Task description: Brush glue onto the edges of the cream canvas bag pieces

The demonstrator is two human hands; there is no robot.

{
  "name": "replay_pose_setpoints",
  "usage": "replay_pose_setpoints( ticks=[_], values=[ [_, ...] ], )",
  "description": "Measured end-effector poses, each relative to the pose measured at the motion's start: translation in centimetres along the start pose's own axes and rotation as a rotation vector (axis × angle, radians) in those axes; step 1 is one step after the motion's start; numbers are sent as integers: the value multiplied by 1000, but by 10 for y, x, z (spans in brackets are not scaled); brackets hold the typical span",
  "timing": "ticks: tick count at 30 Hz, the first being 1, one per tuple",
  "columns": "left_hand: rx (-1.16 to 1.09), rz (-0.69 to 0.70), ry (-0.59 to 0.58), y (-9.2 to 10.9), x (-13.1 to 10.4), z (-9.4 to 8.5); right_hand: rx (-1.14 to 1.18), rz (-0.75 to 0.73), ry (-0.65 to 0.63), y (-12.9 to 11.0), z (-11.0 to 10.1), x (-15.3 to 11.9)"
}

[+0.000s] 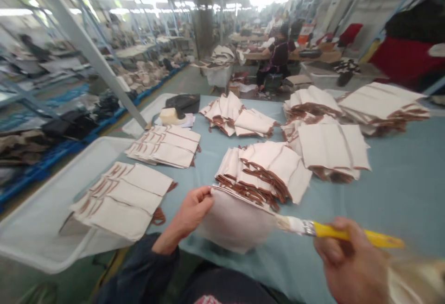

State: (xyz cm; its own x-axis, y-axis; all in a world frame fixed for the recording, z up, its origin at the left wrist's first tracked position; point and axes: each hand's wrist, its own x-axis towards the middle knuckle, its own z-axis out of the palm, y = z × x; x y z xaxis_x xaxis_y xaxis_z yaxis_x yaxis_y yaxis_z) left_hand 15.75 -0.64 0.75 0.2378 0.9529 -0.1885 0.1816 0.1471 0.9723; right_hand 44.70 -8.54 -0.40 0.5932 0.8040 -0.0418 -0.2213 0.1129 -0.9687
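Observation:
Between thumb and fingers, my left hand (196,209) pinches the upper left corner of a white fabric piece (239,223), which hangs blurred over the table's near edge. My right hand (351,253) is wrapped around the yellow handle of a paintbrush (327,230). The brush's pale bristles point left and meet or come very near the fabric's right upper edge; contact is hard to tell. Just beyond the fabric lies a pile of cream pieces with brown edges (274,165).
More cream stacks (333,146) lie across the blue-green table (392,183). At left, stacked pieces (128,197) overlap a white plastic bin (45,230). A yellowish block (172,116) and black bag (186,103) sit at the back. A person (280,51) sits farther off. A metal post (86,44) slants at left.

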Motion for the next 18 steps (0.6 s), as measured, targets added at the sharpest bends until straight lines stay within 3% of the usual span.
replay_pose_setpoints(
  ticks=[3, 8, 10, 13, 18],
  values=[
    [113, 91, 2, 4, 10, -11, 87, 204, 107, 8, -6, 7],
    [260, 217, -23, 15, 9, -35, 96, 264, 81, 12, 1, 3],
    [291, 243, -71, 10, -1, -49, 96, 276, 80, 13, 8, 0],
    [307, 202, -91, -24, -21, -76, 108, 302, 76, 15, 18, -4],
    [155, -170, 77, -122, -59, -112, 149, 358, 78, 23, 25, -8]
  ],
)
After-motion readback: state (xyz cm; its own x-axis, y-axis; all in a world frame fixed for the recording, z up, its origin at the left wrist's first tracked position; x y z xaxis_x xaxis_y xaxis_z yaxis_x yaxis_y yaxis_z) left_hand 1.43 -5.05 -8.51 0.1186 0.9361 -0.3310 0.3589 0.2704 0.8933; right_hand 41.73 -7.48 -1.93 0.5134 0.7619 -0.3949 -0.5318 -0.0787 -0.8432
